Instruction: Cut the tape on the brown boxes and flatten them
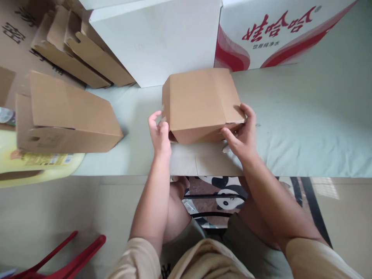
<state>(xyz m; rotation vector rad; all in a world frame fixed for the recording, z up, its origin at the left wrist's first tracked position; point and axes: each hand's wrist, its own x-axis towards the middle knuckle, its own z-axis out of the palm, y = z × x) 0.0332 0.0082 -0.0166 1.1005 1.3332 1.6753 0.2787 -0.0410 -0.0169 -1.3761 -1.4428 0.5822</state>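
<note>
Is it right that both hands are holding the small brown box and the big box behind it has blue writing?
Not quite. The head view shows the writing on the big box is red. Left hand and right hand do hold the small brown box.

I see the small box (pixel 200 102) sitting on the counter (pixel 305 128) near its front edge, about midway along. My left hand (pixel 159 131) is at the box's left front corner, my right hand (pixel 242 133) on its right front corner. Behind the box, toward the back edge, stand a large carton (pixel 157 38) and, right of it, a printed carton (pixel 279 31). A folded box (pixel 66 112) lies toward the left end, flattened boxes (pixel 84 50) behind it
</note>
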